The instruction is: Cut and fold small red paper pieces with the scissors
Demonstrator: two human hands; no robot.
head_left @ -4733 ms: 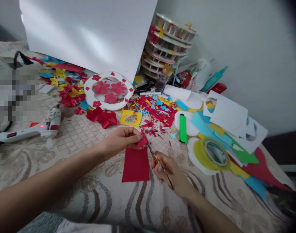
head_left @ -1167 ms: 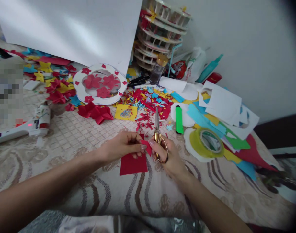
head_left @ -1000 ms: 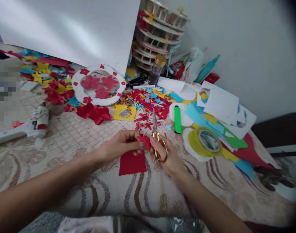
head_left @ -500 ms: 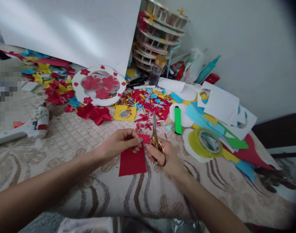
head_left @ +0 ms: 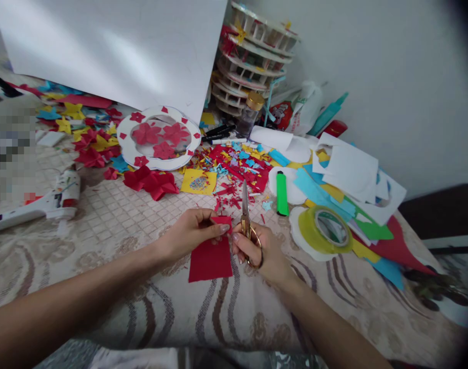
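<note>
A small red paper piece (head_left: 221,220) is pinched between the thumb and fingers of the left hand (head_left: 197,228), just above the far end of a red sheet (head_left: 210,265) that lies flat on the tabletop (head_left: 157,312). The scissors (head_left: 245,223) are held by their gold handles in the right hand (head_left: 260,248), with the blades pointed away from the body and apparently brought together; the fingers of that hand are curled around the handles, and the tips are brought close to the edge of the small piece, though whether the paper is gripped by them too cannot be told. No paper is seen between the blades, so the step in hand is judged to be the handling or folding of the piece between cuts. For a further cut, the piece would need to be steadied by the left hand, and the blades would have to be swung round toward it and opened, with the left thumb held clear. Red paper scraps (head_left: 228,192) are strewn just beyond the hands, beside a yellow paper square (head_left: 198,182).
</note>
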